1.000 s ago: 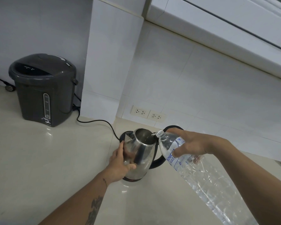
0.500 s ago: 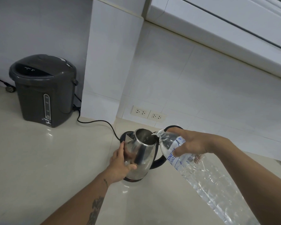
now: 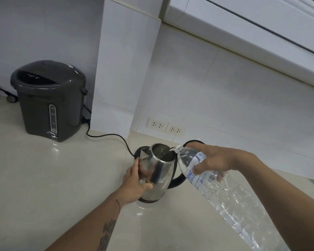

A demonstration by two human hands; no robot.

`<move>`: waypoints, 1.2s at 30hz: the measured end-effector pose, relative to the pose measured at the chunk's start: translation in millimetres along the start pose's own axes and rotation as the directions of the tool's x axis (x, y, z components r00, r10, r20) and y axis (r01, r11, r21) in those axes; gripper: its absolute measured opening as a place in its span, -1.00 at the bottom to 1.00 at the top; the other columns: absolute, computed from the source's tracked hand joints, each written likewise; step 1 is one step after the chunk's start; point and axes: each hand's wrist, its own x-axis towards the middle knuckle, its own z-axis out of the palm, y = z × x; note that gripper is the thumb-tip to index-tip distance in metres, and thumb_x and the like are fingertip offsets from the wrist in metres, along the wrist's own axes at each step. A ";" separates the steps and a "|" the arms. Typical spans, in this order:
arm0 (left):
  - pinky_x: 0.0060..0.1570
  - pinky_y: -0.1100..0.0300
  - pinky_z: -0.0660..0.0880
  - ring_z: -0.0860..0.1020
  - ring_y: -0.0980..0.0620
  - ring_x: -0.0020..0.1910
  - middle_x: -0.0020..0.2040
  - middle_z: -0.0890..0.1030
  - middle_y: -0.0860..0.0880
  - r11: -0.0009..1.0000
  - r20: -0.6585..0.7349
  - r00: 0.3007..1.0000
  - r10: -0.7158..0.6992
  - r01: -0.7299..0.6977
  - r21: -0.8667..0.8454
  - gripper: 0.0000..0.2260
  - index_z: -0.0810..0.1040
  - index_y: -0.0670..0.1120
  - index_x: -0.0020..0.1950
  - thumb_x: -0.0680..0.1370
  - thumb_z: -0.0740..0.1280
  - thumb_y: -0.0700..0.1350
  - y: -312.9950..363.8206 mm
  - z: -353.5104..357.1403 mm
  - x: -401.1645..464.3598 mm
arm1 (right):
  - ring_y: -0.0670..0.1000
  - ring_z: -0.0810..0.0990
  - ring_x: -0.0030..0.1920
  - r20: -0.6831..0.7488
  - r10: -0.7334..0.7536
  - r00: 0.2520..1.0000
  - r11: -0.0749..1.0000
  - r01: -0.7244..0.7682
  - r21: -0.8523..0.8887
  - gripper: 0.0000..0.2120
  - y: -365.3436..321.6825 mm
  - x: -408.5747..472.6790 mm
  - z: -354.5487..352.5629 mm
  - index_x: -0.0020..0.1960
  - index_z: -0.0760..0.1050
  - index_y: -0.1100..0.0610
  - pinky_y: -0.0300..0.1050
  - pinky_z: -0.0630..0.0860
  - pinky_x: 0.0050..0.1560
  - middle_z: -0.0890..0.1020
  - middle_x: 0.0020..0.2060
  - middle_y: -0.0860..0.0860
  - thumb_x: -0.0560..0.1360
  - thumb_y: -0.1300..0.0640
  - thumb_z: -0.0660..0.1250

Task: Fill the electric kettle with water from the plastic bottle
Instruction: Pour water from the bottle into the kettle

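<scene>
With the right hand point(image 3: 219, 160) fingers clamped on the tilted plastic bottle point(image 3: 212, 187) and the left hand point(image 3: 134, 183) wrapped around the steel kettle point(image 3: 158, 174), any wobble of the bottle mouth off the rim probably spills water onto the tabletop point(image 3: 53, 187).

Near the lower centre, your left hand point(image 3: 134, 183) grips the steel electric kettle point(image 3: 158, 171) on the counter point(image 3: 43, 178). Your right hand point(image 3: 214, 160) tilts the plastic bottle point(image 3: 216, 189), mouth at the kettle's open rim. A dark water dispenser point(image 3: 47, 100) stands at upper left.
</scene>
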 end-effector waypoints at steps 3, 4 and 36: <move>0.54 -0.11 0.20 0.11 -0.10 0.58 0.61 0.07 -0.02 1.000 0.003 1.000 0.000 0.000 -0.004 0.03 -0.21 0.17 0.65 0.48 0.52 -0.04 -0.3 -0.1 -0.2 | 0.11 0.69 0.03 0.000 -0.003 1.000 1.000 0.003 -0.003 -0.28 -0.7 -0.9 -0.1 0.42 0.19 -0.36 0.04 0.71 -0.01 0.50 0.25 -0.03 0.42 -0.05 0.50; 0.54 -0.12 0.20 0.11 -0.10 0.58 0.61 0.07 -0.02 1.000 0.002 1.000 0.000 0.000 -0.004 0.03 -0.21 0.17 0.65 0.48 0.52 -0.04 -0.5 -0.4 -0.3 | 0.11 0.69 0.04 -0.001 -0.004 1.000 1.000 0.004 -0.001 -0.28 -0.9 -0.9 0.0 0.42 0.19 -0.36 0.05 0.71 -0.01 0.49 0.26 -0.03 0.42 -0.05 0.50; 0.48 -0.06 0.33 0.26 -0.12 0.52 0.53 0.15 -0.02 0.994 0.082 0.993 -0.079 0.073 0.075 0.04 -0.17 0.18 0.63 0.41 0.53 -0.01 9.3 -11.4 2.8 | 0.23 0.66 0.10 -0.344 -0.240 0.908 0.907 0.336 0.252 -0.25 9.9 -11.4 25.6 0.48 0.14 -0.35 -0.11 0.69 -0.13 0.47 0.28 -0.23 0.49 0.06 0.48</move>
